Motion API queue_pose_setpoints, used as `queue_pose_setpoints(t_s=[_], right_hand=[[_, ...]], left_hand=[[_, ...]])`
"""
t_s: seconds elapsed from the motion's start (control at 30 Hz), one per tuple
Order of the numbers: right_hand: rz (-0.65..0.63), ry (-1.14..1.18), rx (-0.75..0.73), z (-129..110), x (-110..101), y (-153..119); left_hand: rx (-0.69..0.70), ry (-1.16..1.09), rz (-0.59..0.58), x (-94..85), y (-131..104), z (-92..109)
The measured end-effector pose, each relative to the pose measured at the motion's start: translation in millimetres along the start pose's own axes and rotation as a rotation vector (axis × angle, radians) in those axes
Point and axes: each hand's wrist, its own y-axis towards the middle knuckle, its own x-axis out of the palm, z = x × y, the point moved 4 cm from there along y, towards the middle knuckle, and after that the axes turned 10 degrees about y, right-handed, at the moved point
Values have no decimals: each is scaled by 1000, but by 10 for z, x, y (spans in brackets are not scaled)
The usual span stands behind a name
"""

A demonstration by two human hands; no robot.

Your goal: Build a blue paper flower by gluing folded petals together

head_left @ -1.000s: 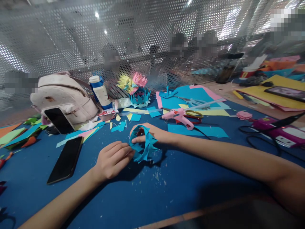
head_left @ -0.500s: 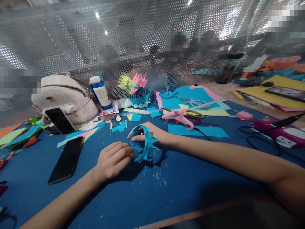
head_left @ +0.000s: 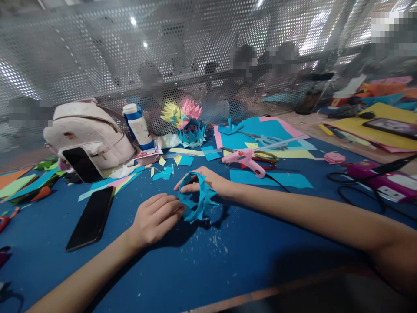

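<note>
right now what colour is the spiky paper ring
The spiky paper ring is bright blue, best seen in the head view.

Showed a blue surface [head_left: 247,261], flecked near the middle with fine pale debris [head_left: 215,241]. Bore at left a black phone [head_left: 90,221], laid flat, and behind it a pale backpack [head_left: 87,132] with a second phone [head_left: 82,165] leaning against it. Carried beside the backpack an upright white-and-blue bottle [head_left: 138,128]. Held, right of centre, a pink glue gun [head_left: 245,158] just behind a flat blue paper strip [head_left: 276,178], with layered blue and pink sheets [head_left: 276,126] farther back. Displayed at right a pink paper flower [head_left: 334,158] near a magenta power strip [head_left: 374,176]. Included small blue and yellow cuttings [head_left: 186,161] left of the glue gun.
</note>
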Motion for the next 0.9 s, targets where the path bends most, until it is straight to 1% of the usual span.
queue_pose_setpoints(t_s=[0.13,0.23,0.33,0.43,0.53,0.67,0.8,0.9], right_hand=[[-3,-12,-19,27,-24,10],[-19,-34,-31,33,-41,12],[-50,-61,-56,19,-32,0],[-52,-56,-48,20,-18,-20],[-63,-28,-39,57,-21,-32],[-97,-22,-90,126,-70,-22],[-62,37,-116,176,-107,10],[33,89,-45,202,-104,35]], left_hand=[[-12,31,1,10,-36,-5],[-14,31,-26,21,-74,-21],[-16,-2,-62,34,-110,-46],[-36,-34,-68,36,-130,-68],[-40,-62,-71,34,-130,-68],[-46,-89,-76,33,-123,-65],[-45,-78,-69,32,-117,-66],[-45,-65,-44,24,-104,-64]])
